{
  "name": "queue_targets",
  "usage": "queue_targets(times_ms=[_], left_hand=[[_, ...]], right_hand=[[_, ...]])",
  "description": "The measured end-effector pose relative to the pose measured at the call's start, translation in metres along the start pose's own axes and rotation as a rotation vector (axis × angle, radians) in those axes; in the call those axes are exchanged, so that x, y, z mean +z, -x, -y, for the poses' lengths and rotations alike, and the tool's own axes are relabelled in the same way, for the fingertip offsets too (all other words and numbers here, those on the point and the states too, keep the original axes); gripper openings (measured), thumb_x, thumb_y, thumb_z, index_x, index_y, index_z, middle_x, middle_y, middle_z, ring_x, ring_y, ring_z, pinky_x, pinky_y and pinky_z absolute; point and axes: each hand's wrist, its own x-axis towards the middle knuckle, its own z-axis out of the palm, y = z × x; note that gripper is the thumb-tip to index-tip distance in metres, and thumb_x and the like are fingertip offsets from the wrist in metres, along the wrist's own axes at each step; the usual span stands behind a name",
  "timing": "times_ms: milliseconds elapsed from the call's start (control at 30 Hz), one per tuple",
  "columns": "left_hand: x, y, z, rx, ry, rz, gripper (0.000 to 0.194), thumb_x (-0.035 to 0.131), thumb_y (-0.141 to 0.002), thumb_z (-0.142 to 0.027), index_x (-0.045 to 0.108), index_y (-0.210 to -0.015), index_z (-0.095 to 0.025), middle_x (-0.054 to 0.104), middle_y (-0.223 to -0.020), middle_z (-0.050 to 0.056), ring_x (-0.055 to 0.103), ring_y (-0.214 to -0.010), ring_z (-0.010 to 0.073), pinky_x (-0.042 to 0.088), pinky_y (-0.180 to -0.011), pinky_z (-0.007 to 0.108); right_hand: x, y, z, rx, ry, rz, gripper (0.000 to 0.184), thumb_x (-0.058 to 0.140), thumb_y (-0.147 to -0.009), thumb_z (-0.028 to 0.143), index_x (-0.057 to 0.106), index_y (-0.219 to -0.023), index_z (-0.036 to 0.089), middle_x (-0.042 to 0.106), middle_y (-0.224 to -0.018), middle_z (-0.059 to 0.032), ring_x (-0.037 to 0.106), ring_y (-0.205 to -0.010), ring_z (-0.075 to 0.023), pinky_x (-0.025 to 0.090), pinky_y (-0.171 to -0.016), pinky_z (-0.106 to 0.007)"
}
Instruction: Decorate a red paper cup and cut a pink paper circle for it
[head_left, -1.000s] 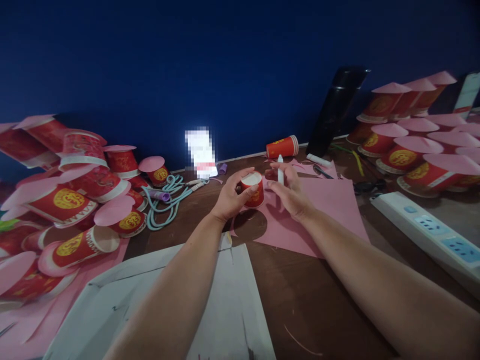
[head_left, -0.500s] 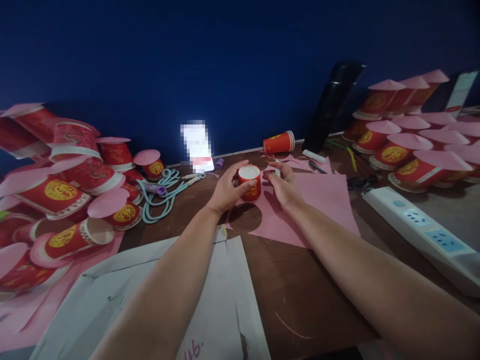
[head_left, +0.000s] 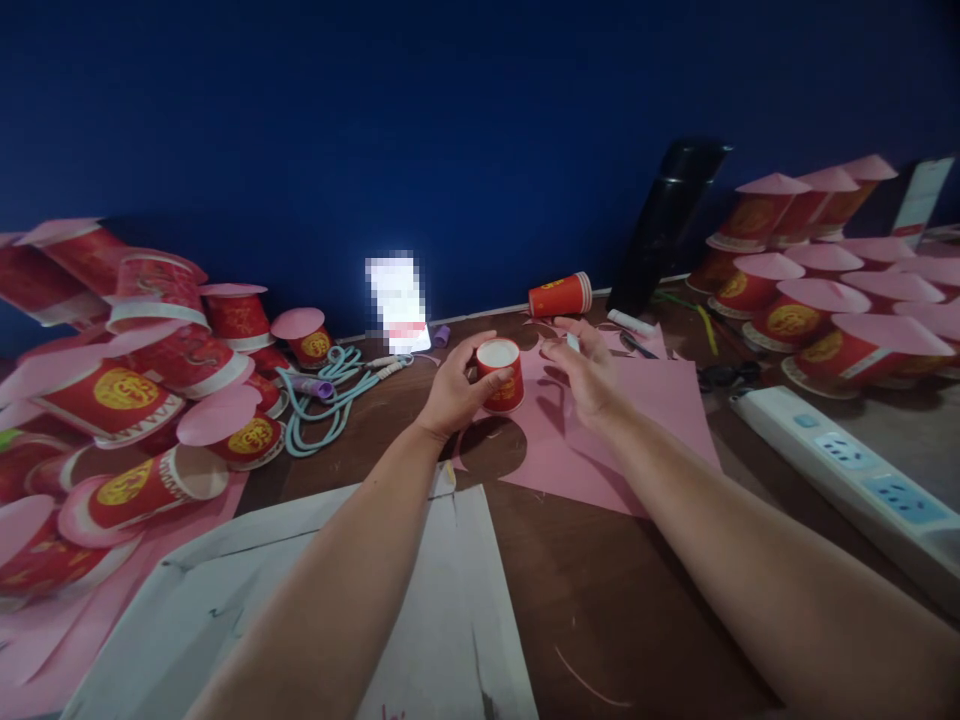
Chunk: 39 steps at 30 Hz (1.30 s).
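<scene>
My left hand (head_left: 454, 388) is wrapped round a red paper cup (head_left: 501, 402) with gold print. The cup stands upside down, its white base facing up, by a round cut-out in a pink paper sheet (head_left: 645, 420). To the right of the cup, slightly apart from it, my right hand (head_left: 589, 372) is closed on a small white stick (head_left: 573, 342) that looks like a glue stick. Most of the stick is hidden by the fingers.
Red cups with pink paper tops crowd the left (head_left: 124, 390) and right (head_left: 799, 315). Around lie a coiled cable (head_left: 300, 430), stacked cups (head_left: 560, 296), a white tube (head_left: 632, 322), scissors (head_left: 727, 375), a power strip (head_left: 847, 465), a black flask (head_left: 667, 220), a lit phone (head_left: 397, 300) and white board (head_left: 300, 600).
My right hand has drawn a little to the right, away from the cup. My left hand keeps its hold on the cup. The whole view has shifted slightly.
</scene>
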Motion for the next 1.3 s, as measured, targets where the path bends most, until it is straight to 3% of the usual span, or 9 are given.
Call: queue_targets(times_ms=[233,400,667,1300], left_hand=[[-0.002,-0.003,-0.002,0.024,-0.066,0.013,0.058,0.07,-0.073,-0.044,0.054,-0.122,-0.018,0.056,-0.13,0.014,0.055,-0.118,0.0257,0.039,-0.103,0.044],[-0.004,-0.003,-0.001,0.046,-0.105,0.01,0.055,0.069,-0.074,-0.043,0.054,-0.122,-0.021,0.057,-0.131,0.012,0.054,-0.119,0.0249,0.039,-0.103,0.044],[-0.002,0.0,0.0,0.049,-0.091,-0.013,0.057,0.071,-0.073,-0.044,0.055,-0.122,-0.021,0.057,-0.13,0.013,0.055,-0.116,0.0249,0.04,-0.102,0.045],[-0.002,-0.002,0.002,0.105,-0.186,0.002,0.058,0.069,-0.074,-0.047,0.055,-0.123,-0.021,0.058,-0.129,0.011,0.054,-0.119,0.0246,0.039,-0.103,0.041]], right_hand=[[0.001,0.0,-0.018,0.053,0.084,-0.086,0.041,0.059,-0.069,0.03,0.054,-0.109,0.03,0.058,-0.077,0.0029,0.056,-0.068,-0.0156,0.047,-0.058,-0.029],[0.003,0.006,-0.011,-0.006,0.202,-0.077,0.037,0.056,-0.07,0.03,0.056,-0.107,0.029,0.062,-0.079,0.0013,0.058,-0.071,-0.0179,0.048,-0.063,-0.033],[0.008,0.005,-0.011,0.031,0.138,-0.075,0.035,0.051,-0.072,0.028,0.054,-0.107,0.027,0.064,-0.079,0.0008,0.065,-0.073,-0.0167,0.049,-0.058,-0.029],[0.01,0.002,-0.014,0.059,0.101,-0.077,0.039,0.052,-0.071,0.022,0.057,-0.109,0.026,0.065,-0.076,-0.0004,0.064,-0.069,-0.0171,0.05,-0.057,-0.03]])
